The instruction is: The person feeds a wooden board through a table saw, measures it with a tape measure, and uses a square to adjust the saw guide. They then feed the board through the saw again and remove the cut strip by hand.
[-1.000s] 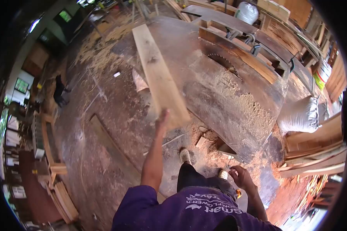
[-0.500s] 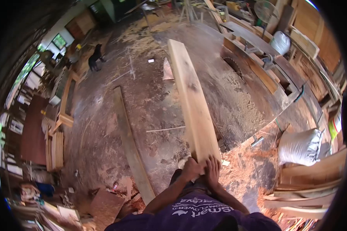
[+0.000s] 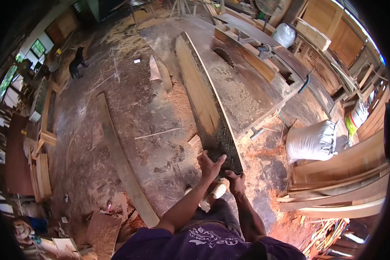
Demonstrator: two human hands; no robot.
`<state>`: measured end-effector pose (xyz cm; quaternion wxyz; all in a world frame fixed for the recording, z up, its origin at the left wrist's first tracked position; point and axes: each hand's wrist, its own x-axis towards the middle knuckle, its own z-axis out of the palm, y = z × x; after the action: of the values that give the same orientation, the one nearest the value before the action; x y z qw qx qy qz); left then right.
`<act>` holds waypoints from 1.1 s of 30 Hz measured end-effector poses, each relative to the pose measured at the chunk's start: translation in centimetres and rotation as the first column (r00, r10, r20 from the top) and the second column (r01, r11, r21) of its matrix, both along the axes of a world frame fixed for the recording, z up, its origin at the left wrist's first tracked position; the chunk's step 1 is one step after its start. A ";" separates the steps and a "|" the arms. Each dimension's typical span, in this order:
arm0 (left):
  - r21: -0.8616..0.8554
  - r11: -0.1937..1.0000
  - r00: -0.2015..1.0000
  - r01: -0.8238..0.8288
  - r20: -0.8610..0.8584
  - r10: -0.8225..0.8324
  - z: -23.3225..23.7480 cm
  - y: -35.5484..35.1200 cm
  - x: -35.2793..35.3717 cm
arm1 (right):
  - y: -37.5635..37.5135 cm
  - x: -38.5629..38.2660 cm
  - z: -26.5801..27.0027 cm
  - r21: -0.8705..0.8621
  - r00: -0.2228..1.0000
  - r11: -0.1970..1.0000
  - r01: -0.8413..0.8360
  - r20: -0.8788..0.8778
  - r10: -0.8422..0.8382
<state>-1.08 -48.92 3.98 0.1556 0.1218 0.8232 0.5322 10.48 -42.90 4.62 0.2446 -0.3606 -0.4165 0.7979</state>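
Observation:
A long, thick wooden plank (image 3: 202, 97) stretches away from me. The face toward me is part bare wood, part dark and rough, with a pale narrow edge along its right side. At the near end, my left hand (image 3: 210, 166) grips the left side, thumb stretched across the dark face. My right hand (image 3: 235, 181) is closed around the near right corner with its thumb on top. The fingers under the plank are hidden. My shoes show below the plank's near end.
A long board (image 3: 125, 160) lies on the floor to the left. On the right are a saw bench with a circular blade (image 3: 224, 57), a white sack (image 3: 312, 141) and stacked planks (image 3: 338, 188). A dark dog (image 3: 77, 63) stands far left. Wood shavings litter the floor.
The plank has been turned over: its smooth pale face has given way to a darker, rough one. My hands have shifted their grip at the near end. The view has swung right.

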 end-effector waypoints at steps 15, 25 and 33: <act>0.138 0.899 0.771 -0.416 0.578 0.267 -3.9 10.8 13.4 | 25.3 13.8 -8.2 -0.060 0.568 0.567 -0.822 -0.006 0.823; -0.111 0.878 0.815 -0.466 0.332 0.475 -4.0 11.3 14.8 | 68.3 0.6 -29.0 -0.250 0.996 0.964 0.089 0.002 -0.091; -0.187 0.743 0.665 -0.642 0.345 0.662 -2.5 12.7 16.2 | 77.2 -11.5 -39.5 -0.341 0.886 0.818 0.463 0.159 -0.435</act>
<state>15.17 -36.24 1.50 0.1185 -0.2927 0.7766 0.5452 -1.01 34.34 -34.89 0.3379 -0.5171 -0.1709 0.7676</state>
